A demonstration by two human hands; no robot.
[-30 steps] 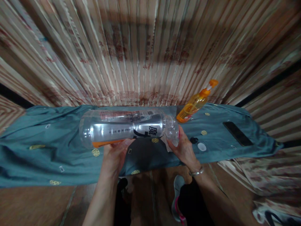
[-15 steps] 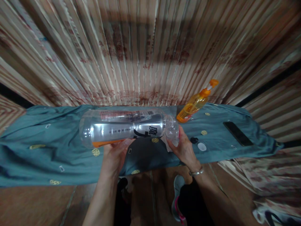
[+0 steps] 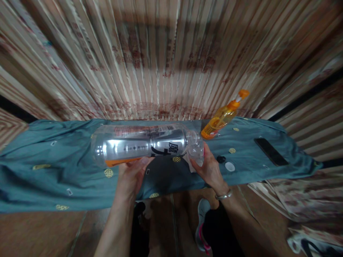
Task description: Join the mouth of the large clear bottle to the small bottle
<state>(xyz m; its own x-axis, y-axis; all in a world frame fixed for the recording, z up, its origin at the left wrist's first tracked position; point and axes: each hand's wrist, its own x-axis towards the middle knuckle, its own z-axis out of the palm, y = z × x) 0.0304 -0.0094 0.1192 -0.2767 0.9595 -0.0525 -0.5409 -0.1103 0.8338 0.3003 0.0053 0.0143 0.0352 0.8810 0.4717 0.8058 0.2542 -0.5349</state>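
Note:
A large clear plastic bottle point(image 3: 144, 144) with a silver and orange label lies sideways above the cloth, its neck end to the right. My left hand point(image 3: 134, 171) is closed around its underside, thumb along the near side. At the neck end, my right hand point(image 3: 210, 167) is closed on a clear, ridged plastic piece point(image 3: 197, 151); whether that is a separate cup or part of the bottle, I cannot tell. Something pale and thin, like tissue point(image 3: 191, 165), shows beside the right fingers. A yellow pump bottle point(image 3: 219, 121) with an orange top stands just beyond.
A teal patterned cloth point(image 3: 72, 153) covers the narrow table. Right of my right hand are a black round cap point(image 3: 221, 159) and a white disc point(image 3: 229, 166). A black phone point(image 3: 270, 151) lies farther right. Behind the table hangs a pleated curtain point(image 3: 160, 64).
The large bottle has turned very slightly about its length, with its label lettering a little lower. Both hands keep their holds in nearly the same places.

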